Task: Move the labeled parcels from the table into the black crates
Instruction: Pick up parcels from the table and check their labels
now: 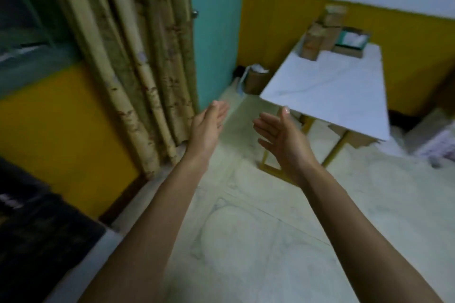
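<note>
Brown cardboard parcels (320, 34) sit stacked at the far end of the white desk (332, 96), up against the yellow wall (275, 22). Both hands are out front over the pale floor (246, 229), holding nothing: left hand (208, 125) and right hand (283, 138), fingers straight, palms facing each other, well short of the parcels. A black shape (37, 229) at lower left is too blurred to name.

Table (332, 86): white top with faint grey veining, yellow legs. Parcels (317, 39): brown cardboard. Box (353, 40) beside them: teal rim, white inside. Crate (37, 229): black. Curtain (123, 56): beige with a brown-green blotched print. Door (216, 32): teal. Wall (283, 32): mustard yellow below, white above. Floor (246, 241): pale cream, faint grey marbling.
</note>
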`<state>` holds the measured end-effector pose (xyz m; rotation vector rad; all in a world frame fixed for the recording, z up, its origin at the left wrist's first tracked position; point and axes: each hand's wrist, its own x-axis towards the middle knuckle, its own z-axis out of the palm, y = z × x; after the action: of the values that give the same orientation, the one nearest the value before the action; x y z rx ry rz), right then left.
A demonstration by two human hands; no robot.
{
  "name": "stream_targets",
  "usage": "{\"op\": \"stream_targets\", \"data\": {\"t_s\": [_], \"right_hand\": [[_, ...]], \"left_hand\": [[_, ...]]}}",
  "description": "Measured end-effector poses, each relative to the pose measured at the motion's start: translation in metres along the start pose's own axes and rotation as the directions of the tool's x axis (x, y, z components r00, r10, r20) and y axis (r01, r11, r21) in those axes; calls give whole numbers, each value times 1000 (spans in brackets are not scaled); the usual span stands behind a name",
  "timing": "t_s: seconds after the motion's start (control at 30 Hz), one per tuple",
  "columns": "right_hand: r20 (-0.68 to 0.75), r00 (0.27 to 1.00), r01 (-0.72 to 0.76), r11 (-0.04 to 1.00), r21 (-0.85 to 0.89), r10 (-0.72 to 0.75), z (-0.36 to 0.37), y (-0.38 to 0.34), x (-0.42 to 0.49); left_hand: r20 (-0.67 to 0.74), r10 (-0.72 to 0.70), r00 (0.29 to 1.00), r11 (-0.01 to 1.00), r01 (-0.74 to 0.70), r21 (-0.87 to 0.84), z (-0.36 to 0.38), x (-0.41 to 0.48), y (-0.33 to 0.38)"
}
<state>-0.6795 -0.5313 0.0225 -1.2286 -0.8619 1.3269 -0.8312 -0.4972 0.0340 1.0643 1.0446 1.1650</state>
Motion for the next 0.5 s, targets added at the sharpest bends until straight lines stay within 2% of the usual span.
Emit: {"op": "stream_targets", "data": {"t_s": [0.23, 0.37, 0.5], "right_hand": [[-267, 960, 106, 991, 84, -80, -179, -34, -40], [-359, 929, 147, 981, 130, -91, -248, -37, -53], [-457, 885, 190, 966, 175, -91, -309, -37, -61]], "left_hand": [[191, -41, 981, 997, 28, 67, 168, -5, -34], [256, -40, 966, 992, 8, 123, 235, -6, -49], [329, -91, 940, 990, 48, 136, 295, 5, -70]]}}
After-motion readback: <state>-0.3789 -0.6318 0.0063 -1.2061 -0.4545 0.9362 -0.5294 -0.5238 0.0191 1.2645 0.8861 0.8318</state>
